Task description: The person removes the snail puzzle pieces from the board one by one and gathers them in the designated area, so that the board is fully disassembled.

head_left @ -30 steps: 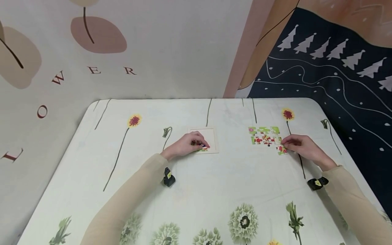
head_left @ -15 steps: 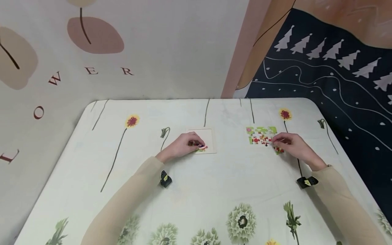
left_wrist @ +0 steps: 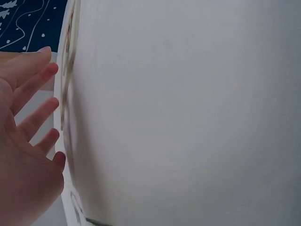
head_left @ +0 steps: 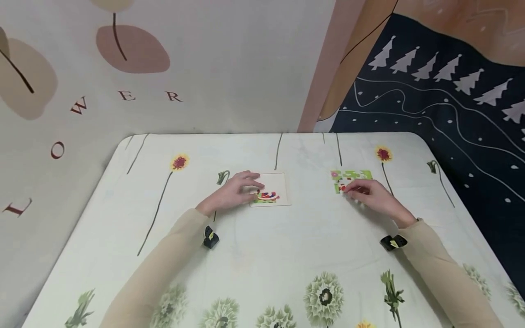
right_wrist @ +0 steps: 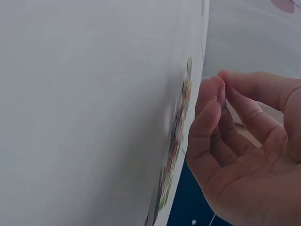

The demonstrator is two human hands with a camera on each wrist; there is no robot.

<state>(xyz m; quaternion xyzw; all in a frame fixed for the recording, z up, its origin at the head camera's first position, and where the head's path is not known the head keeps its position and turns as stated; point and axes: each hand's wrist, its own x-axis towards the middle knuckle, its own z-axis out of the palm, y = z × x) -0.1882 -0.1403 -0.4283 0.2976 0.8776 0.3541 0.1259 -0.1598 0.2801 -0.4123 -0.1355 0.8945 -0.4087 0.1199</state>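
Observation:
A pale puzzle tray (head_left: 283, 187) lies at the middle of the table, with a few joined jigsaw pieces (head_left: 267, 197) in its lower left part. My left hand (head_left: 234, 191) is over the tray's left edge, its fingers spread and holding nothing. In the left wrist view the same hand (left_wrist: 28, 127) shows parted fingers. Farther right lie several loose jigsaw pieces (head_left: 357, 175), green and red. Over their lower part hovers my right hand (head_left: 375, 198), hiding some. The right wrist view shows that hand (right_wrist: 249, 141) with thumb and fingers loosely curled, tips close together, and no piece visible between them.
A white cloth with printed flowers covers the table (head_left: 287, 246). Behind it rises a pale wall hanging (head_left: 229, 68) with letters, and a dark hanging (head_left: 430, 105) with trees stands at the right. Small black cameras (head_left: 211, 238) sit on both wrists.
My left hand has drawn back leftward from the pieces in the tray, and its fingers have spread, uncovering them. My right hand has moved left across the loose pieces.

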